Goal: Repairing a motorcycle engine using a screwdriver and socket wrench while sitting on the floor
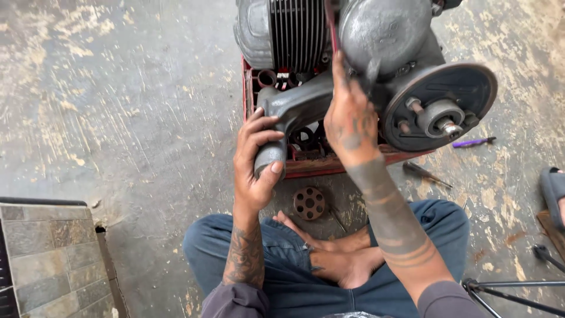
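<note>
Worn concrete floor, paint flaking. Grey engine resting on red crate ahead of your crossed legs. Your left hand wrapped tight round the engine's grey tubular arm; your right hand closed on a thin red-handled tool against the casing. Perforated disc on floor.

Both tattooed arms reach forward, away from the crossed legs.

The left hand curls closed, thumb pressed across the near side of its grip; the right hand is raised farther, back toward the camera, fingers pointing away.
</note>
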